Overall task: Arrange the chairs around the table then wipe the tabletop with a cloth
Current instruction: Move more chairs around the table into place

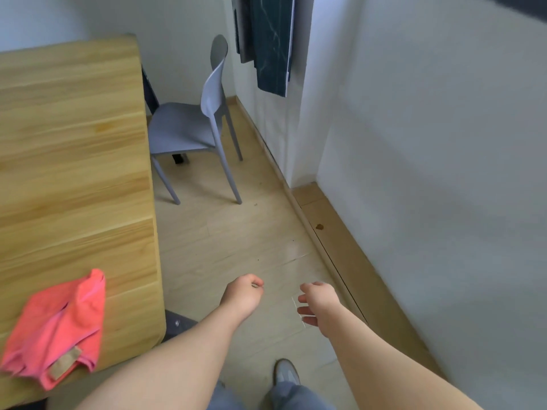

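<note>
Count: 1 bench, 1 grey chair upper centre, 1 pink cloth lower left, 1 dark curtain top, 1 shoe bottom. Hands, 2: left hand, right hand.

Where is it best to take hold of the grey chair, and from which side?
Take the chair by the top of its backrest, coming from behind it, the wall side. The backrest stands upright and free, facing away from the table, while the seat's front sits close against the table edge.
</note>
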Motion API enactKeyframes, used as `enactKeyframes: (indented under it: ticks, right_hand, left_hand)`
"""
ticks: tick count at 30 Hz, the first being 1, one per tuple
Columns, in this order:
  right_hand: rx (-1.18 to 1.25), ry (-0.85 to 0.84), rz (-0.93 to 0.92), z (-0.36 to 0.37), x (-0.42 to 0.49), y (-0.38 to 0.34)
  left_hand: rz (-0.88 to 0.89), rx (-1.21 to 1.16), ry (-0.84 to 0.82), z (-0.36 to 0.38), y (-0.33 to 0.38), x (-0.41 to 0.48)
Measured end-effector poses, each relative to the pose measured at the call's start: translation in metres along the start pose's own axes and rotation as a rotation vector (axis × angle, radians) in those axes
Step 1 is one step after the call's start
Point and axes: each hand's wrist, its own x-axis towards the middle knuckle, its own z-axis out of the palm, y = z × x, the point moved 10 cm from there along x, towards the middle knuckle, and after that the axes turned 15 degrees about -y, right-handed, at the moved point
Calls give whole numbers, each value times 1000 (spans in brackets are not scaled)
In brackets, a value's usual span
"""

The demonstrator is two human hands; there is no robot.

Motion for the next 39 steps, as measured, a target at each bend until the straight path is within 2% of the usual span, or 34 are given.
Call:
enactKeyframes:
  ticks: [2, 4, 7, 12, 15, 20, 24, 39]
  right_hand:
    - [16, 51, -24, 10, -7, 7]
    - [-52, 101, -21, 18, -7, 15]
    - [-110, 136, -21, 65, 3, 36]
    - [-100, 138, -32, 144, 1, 65]
    - [93, 184, -29, 168, -20, 101]
    - [338, 297, -6, 195, -77, 185]
    - [476, 385, 30, 205, -97, 249]
    - [759, 491, 35, 276, -158, 390]
  left_hand:
    - [23, -34, -5, -8, -8, -7]
    - [40, -180, -26, -7, -13, -13]
    - [50, -238, -80, -23, -37, -28]
    - [122, -101, -180, -47, -72, -42]
    - [234, 45, -245, -47, -83, -61]
    - [205, 320, -332, -21, -143, -93]
    - [243, 449, -448, 14, -168, -124]
    - [249, 634, -567, 63, -270, -189]
